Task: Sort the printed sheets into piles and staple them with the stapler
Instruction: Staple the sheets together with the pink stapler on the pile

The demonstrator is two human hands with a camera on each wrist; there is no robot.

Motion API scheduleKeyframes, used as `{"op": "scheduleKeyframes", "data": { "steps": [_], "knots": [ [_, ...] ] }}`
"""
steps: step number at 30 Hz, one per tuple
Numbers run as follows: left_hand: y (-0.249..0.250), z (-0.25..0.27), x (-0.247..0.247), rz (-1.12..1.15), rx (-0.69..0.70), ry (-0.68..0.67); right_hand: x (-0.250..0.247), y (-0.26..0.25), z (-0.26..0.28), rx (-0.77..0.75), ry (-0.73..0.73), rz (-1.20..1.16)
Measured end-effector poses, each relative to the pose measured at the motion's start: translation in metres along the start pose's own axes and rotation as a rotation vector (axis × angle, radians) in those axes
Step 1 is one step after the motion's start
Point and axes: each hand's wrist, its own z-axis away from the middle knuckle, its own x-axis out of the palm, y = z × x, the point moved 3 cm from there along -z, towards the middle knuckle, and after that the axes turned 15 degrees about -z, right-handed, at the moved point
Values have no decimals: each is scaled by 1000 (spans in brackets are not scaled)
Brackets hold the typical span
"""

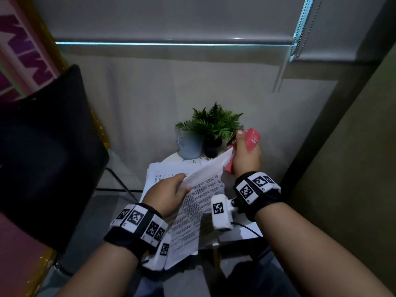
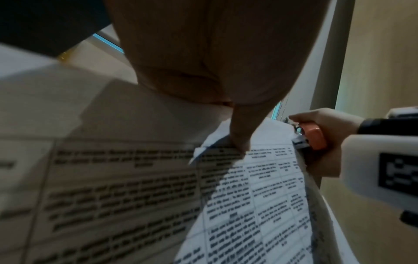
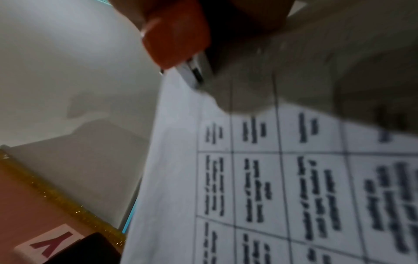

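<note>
Stapler (image 1: 250,144), coral-red, sits in the right hand (image 1: 246,156), fingers and thumb wrapped round its body, its long axis running up and away from the wrist, nose end at the top. From the left-wrist view its metal mouth meets the far right corner of the lifted sheets (image 1: 201,189); the right-wrist view shows the same, the metal throat right at the paper's corner beside the printed grid. Whether the corner is fully seated between the stapler's two halves cannot be told, as both close views are blurred there.

Left hand (image 1: 169,194) lies nearer the body and to the left of the stapler, pinching the top edge of the same sheets, thumb on the printed face and fingers curled behind. So the paper spans between the two hands, its top edge sloping up from the left hand toward the right, the lower part hanging over the counter (image 1: 242,234).

Judging from this, the coming squeeze depends on that corner staying inside the mouth, so the left hand probably has to keep the sheets taut and aligned.

Beyond the hands, a further pile of sheets (image 1: 162,174) lies flat on the counter, and behind it stand a pale pot (image 1: 190,146) and a small fern (image 1: 214,123). A black chair (image 1: 49,151) stands at the left.
</note>
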Motion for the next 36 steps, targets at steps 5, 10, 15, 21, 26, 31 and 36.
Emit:
{"op": "scheduleKeyframes", "data": {
  "steps": [5, 10, 15, 21, 26, 31, 36],
  "knots": [
    [-8, -3, -7, 28, -120, 140, -14, -17, -3, -21, 45, -141],
    [-20, -10, -21, 247, -262, 306, -34, -17, -3, 78, -85, -177],
    [-44, -10, -23, 523, -486, 451, -52, 0, 8, 119, -75, -159],
    [-49, -9, -13, 632, -554, 485, -58, 27, 15, 327, -166, -30],
    [-45, -17, 13, 726, -518, 456, -43, 42, 27, 510, -311, -23],
    [-37, -28, 41, 692, -370, 255, -41, 54, 19, 504, -339, 146],
    [-54, -39, 74, 571, -447, -18, -61, 69, -10, 429, -216, 378]
  ]
}}
